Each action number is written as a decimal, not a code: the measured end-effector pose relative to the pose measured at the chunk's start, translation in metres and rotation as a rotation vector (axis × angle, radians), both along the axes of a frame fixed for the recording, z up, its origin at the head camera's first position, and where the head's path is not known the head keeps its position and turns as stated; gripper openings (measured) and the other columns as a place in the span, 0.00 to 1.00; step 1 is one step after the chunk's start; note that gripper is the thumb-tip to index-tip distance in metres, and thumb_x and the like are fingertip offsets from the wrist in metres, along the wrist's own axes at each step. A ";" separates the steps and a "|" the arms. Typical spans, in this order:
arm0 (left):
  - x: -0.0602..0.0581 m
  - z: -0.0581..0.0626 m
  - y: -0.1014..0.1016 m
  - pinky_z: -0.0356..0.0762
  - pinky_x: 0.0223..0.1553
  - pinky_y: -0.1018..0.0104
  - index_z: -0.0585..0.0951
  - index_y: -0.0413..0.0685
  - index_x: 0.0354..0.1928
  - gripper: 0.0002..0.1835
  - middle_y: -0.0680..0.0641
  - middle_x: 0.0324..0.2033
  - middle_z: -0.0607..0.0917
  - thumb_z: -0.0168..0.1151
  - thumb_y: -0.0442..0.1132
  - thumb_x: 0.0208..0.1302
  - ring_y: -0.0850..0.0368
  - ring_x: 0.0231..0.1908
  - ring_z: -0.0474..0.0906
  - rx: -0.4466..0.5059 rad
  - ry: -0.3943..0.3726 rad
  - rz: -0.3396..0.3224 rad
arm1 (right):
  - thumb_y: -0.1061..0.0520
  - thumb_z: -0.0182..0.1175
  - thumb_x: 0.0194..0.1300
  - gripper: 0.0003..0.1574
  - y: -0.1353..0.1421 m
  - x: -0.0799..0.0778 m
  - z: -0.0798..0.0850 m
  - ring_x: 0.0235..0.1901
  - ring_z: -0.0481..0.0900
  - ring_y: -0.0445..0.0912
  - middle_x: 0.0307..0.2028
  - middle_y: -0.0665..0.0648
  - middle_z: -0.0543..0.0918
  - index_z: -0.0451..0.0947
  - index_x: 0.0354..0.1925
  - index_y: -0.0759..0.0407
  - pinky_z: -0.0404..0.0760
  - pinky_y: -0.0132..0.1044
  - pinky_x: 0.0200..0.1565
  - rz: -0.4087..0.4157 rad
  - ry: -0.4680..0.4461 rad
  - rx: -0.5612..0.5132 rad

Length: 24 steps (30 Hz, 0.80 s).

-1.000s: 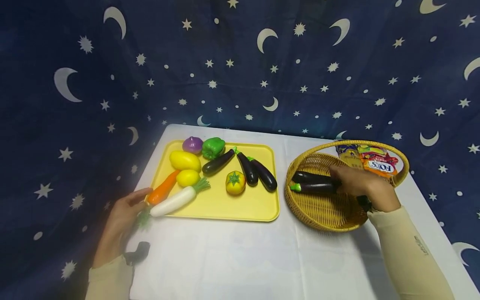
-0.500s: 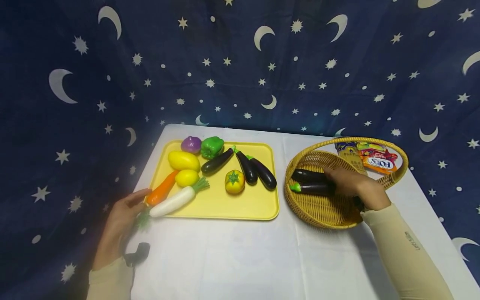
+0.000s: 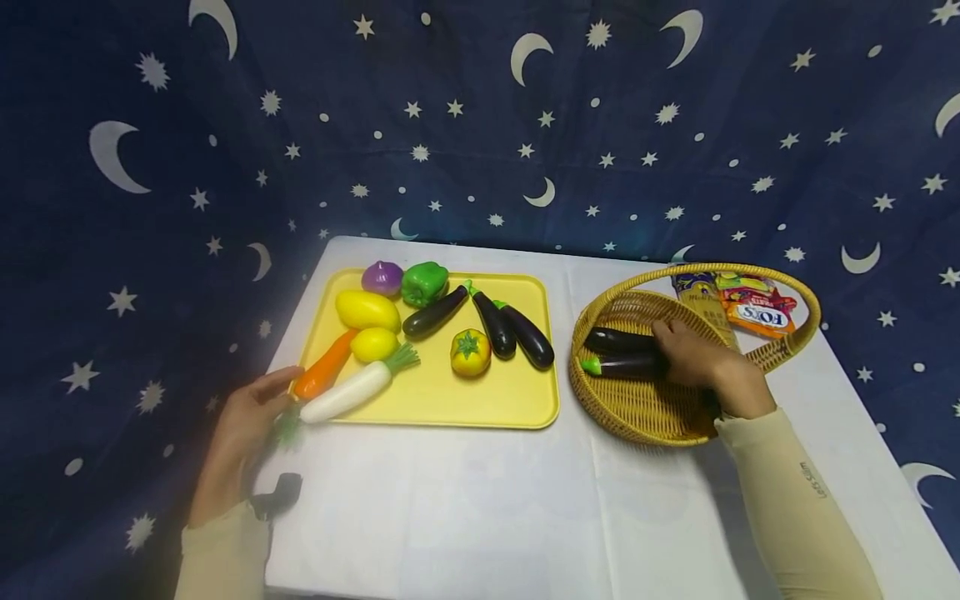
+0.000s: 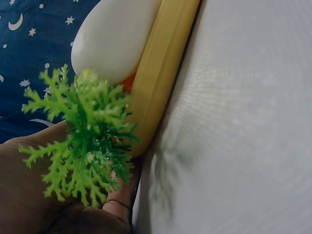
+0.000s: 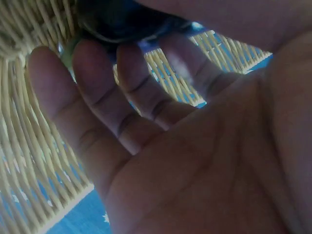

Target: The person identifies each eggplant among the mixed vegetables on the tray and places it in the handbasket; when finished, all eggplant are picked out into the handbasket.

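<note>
In the head view my right hand (image 3: 701, 360) is inside the wicker basket (image 3: 622, 423), over the right ends of two dark eggplants. The nearer eggplant (image 3: 628, 367) shows a green cap; the other eggplant (image 3: 618, 340) lies behind it. In the right wrist view the fingertips and thumb pinch a dark, glossy eggplant (image 5: 126, 19). My left hand (image 3: 251, 417) stays at the near left corner of the yellow tray (image 3: 450, 417), fingers at its rim. Close by are a carrot (image 3: 326, 367), its green leaves (image 4: 90, 136) before the palm, and a white radish (image 3: 348, 396).
The tray also bears a purple onion (image 3: 382, 278), a green pepper (image 3: 425, 285), a yellow mango (image 3: 367, 311), a lemon (image 3: 374, 344), a tomato (image 3: 470, 353) and three eggplants (image 3: 528, 337). Snack packets (image 3: 757, 312) lie behind the basket, whose tall handle (image 3: 806, 304) arches over its right side.
My right hand has shifted slightly left inside the basket, covering more of the eggplants' ends. The left hand stays at the tray corner. The head view has tilted a little.
</note>
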State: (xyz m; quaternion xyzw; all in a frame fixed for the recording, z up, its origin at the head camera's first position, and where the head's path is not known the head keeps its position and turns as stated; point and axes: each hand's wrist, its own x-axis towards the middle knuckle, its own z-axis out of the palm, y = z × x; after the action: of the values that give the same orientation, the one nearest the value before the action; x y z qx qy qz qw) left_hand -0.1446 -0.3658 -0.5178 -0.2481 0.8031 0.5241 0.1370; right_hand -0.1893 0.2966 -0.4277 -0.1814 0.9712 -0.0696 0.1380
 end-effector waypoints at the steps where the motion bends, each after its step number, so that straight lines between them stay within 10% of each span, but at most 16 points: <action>1: 0.000 0.000 0.001 0.60 0.81 0.35 0.74 0.56 0.77 0.32 0.45 0.82 0.66 0.56 0.34 0.72 0.39 0.84 0.55 -0.001 0.006 -0.005 | 0.69 0.74 0.50 0.39 -0.001 0.001 -0.001 0.43 0.79 0.62 0.44 0.72 0.74 0.63 0.56 0.71 0.82 0.63 0.48 -0.008 0.005 -0.001; 15: -0.001 0.002 -0.002 0.54 0.82 0.32 0.74 0.60 0.77 0.31 0.46 0.83 0.64 0.58 0.37 0.73 0.39 0.85 0.53 0.033 -0.034 0.000 | 0.66 0.72 0.57 0.39 -0.006 0.011 0.006 0.43 0.81 0.65 0.44 0.76 0.72 0.56 0.55 0.70 0.83 0.62 0.48 -0.109 -0.053 0.007; 24: 0.002 0.001 -0.005 0.51 0.82 0.30 0.73 0.62 0.78 0.32 0.46 0.84 0.62 0.58 0.37 0.73 0.38 0.85 0.51 0.050 -0.053 0.000 | 0.56 0.65 0.74 0.11 -0.055 0.058 0.083 0.35 0.75 0.44 0.35 0.52 0.79 0.72 0.47 0.58 0.77 0.41 0.39 -0.007 0.189 -0.138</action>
State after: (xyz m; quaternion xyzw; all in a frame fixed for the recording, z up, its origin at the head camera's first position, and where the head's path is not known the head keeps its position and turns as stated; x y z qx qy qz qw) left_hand -0.1424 -0.3708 -0.5166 -0.2583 0.7859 0.5373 0.1644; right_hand -0.1309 0.2416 -0.3450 -0.1931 0.9733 -0.1195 0.0328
